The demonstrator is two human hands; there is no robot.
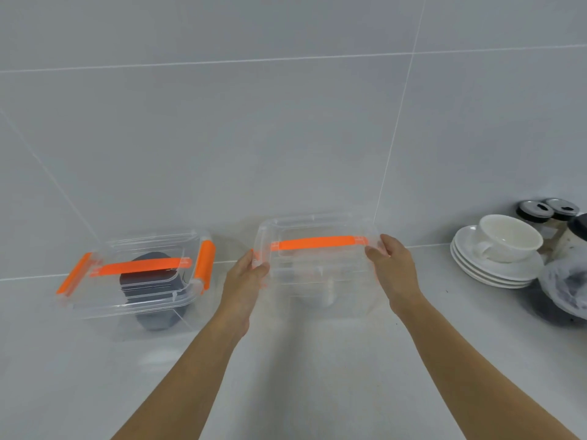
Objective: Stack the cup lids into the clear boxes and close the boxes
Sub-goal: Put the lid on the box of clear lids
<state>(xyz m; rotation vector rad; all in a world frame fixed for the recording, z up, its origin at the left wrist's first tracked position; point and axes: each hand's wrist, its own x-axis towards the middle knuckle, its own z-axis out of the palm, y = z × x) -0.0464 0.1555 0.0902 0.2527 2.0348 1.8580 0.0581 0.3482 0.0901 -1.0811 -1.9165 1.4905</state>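
Head view: left grip (246, 279) and right grip (392, 265) clasp the short ends of the lidded clear box (317, 277) at the back edge of the worktop (286, 360). Its long axis and orange handle (316, 242) run left-right.

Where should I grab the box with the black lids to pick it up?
Probably the orange handle on top of the box, from above. It lies along the middle, and both orange latches seem clipped, so the top should hold.

Clear boxes (317, 274), orange handles (316, 242)
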